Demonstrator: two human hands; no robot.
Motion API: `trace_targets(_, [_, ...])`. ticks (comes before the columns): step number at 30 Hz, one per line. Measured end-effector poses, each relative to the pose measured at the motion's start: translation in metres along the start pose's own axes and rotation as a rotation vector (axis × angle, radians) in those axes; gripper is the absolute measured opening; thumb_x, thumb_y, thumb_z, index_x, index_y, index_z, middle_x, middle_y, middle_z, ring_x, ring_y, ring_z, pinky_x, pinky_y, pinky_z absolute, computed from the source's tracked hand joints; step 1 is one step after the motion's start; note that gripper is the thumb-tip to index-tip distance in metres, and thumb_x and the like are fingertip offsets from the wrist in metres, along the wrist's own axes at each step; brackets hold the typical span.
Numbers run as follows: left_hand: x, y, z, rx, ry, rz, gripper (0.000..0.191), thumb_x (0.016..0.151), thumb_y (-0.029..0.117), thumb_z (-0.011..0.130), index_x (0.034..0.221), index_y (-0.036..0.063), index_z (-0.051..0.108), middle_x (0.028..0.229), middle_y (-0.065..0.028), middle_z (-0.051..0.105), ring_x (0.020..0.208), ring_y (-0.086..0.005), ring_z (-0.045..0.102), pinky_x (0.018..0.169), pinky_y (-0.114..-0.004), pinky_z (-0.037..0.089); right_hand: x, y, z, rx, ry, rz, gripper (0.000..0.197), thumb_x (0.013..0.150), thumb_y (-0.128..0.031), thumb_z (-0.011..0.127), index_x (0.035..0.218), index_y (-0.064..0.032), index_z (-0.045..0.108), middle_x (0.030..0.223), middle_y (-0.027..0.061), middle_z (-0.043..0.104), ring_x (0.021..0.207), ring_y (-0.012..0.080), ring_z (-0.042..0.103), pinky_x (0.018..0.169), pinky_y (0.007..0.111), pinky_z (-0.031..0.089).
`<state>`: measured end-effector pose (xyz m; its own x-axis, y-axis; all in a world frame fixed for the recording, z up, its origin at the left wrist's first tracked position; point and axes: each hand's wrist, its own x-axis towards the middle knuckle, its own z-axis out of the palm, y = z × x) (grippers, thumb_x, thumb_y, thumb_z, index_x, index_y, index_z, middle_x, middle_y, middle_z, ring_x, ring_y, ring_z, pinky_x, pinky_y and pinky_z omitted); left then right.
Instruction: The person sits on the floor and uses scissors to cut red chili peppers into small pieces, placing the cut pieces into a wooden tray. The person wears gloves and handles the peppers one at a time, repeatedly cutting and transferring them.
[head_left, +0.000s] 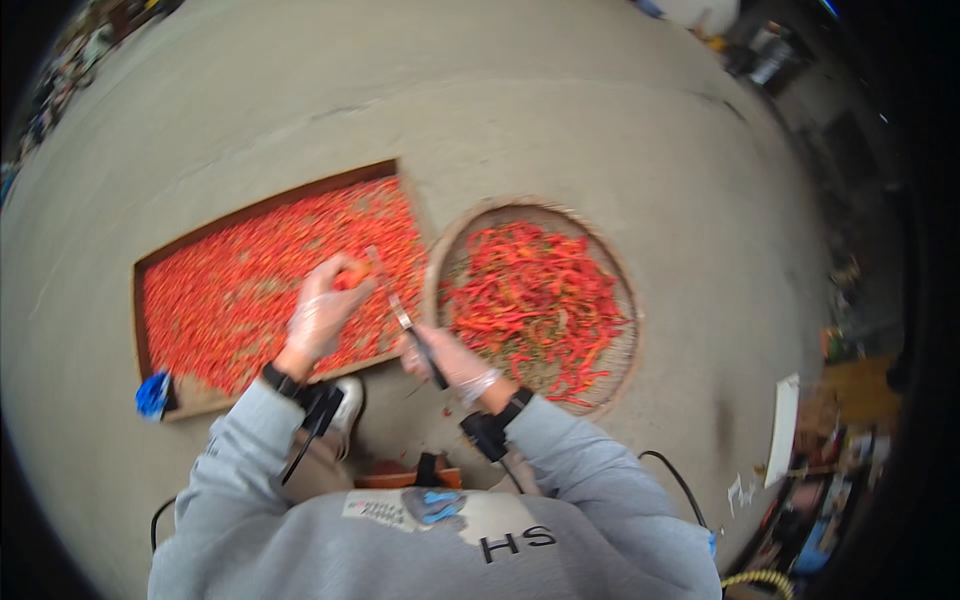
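My left hand (324, 307), in a clear plastic glove, pinches red chili peppers (351, 276) between thumb and fingers. Also gloved, my right hand (448, 360) grips the black handle of a knife (400, 310). Its blurred blade points up and to the left, close beside the peppers in my left hand; contact cannot be told. Both hands are over the near right part of a shallow wooden tray (136, 315) spread with small red pepper pieces (247, 300). To the right, a round woven basket (637, 330) holds whole red chili peppers (532, 292).
A blue crumpled thing (153, 395) lies at the tray's near left corner. My shoe (347, 412) is just below the tray. Cables run beside my sleeves. Mixed items and a long white piece (782, 431) stand on the right, with more clutter at the far left.
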<state>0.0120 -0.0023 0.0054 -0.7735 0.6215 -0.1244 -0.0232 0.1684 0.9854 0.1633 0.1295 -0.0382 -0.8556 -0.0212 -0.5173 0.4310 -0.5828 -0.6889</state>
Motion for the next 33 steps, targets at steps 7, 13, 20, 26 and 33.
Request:
trace_targets(7, [0.0,0.011,0.007,-0.244,0.07,-0.025,0.007,0.084,0.005,0.065,0.086,0.0034,0.058,0.075,0.0021,0.05,0.061,-0.005,0.045,0.052,-0.021,0.039,-0.008,-0.004,0.004,-0.338,0.005,-0.111,0.035,0.099,-0.037,0.043,0.096,-0.0077,0.061,0.061,0.0001,0.059,0.046,0.0048,0.053,0.042,0.017,0.042])
trace_targets(13, [0.0,0.0,-0.005,-0.257,0.012,0.102,0.01,0.088,0.009,0.066,0.094,0.0075,0.058,0.082,0.0042,0.053,0.068,-0.004,0.048,0.057,-0.021,0.039,-0.007,0.002,-0.003,-0.087,0.056,-0.038,0.045,0.099,-0.043,0.039,0.094,-0.0039,0.061,0.065,0.0041,0.062,0.051,0.0109,0.057,0.046,0.023,0.044])
trace_targets(20, [0.005,0.004,-0.005,-0.168,0.06,0.027,0.012,0.083,0.004,0.066,0.093,0.0018,0.061,0.078,0.0042,0.051,0.065,-0.0038,0.043,0.058,-0.02,0.039,-0.007,0.003,-0.008,-0.243,-0.118,-0.072,0.029,0.085,-0.035,0.066,0.096,-0.0098,0.055,0.078,-0.0011,0.057,0.065,0.0042,0.051,0.057,0.018,0.043])
trace_targets(26, [0.004,0.001,0.0,-0.151,0.003,0.037,0.01,0.083,0.0,0.064,0.093,0.0012,0.061,0.077,0.0056,0.049,0.066,-0.0022,0.041,0.057,-0.019,0.037,-0.004,0.005,-0.01,-0.32,-0.122,-0.134,0.051,0.09,-0.054,0.054,0.099,-0.004,0.058,0.079,0.0032,0.059,0.07,0.009,0.053,0.063,0.022,0.045])
trace_targets(33, [0.004,-0.004,0.003,-0.11,0.002,0.086,0.009,0.083,0.0,0.065,0.091,0.0026,0.062,0.078,0.0057,0.051,0.065,-0.0026,0.042,0.058,-0.018,0.036,-0.006,0.004,-0.005,-0.218,-0.107,-0.173,0.033,0.093,-0.038,0.058,0.095,-0.0048,0.058,0.072,0.0019,0.058,0.064,0.0082,0.054,0.057,0.02,0.044])
